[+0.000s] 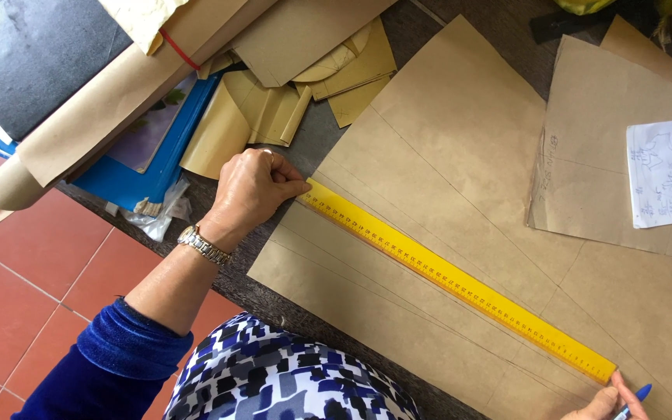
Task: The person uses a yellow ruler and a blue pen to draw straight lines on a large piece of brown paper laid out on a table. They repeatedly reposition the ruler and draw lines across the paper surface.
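ruler [453, 278]: yellow, laid diagonal on brown pattern paper [460, 155]
left hand [254, 190]: my fingers closed, pinning ruler's end
right hand [604, 403]: pinches blue pen [636, 397] at far end
step: lining up a stroke
next: needs ruler steady

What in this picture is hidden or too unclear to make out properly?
- Right hand, head view: cut off by the bottom edge; only fingertips show, so its grip on the blue pen is unclear.
- Pencil lines under the yellow ruler: covered by it.
- White note sheet: the scribbles are too small to tell, and the right edge cuts it.
- Left hand: its fingertips curl under, hidden by its knuckles.
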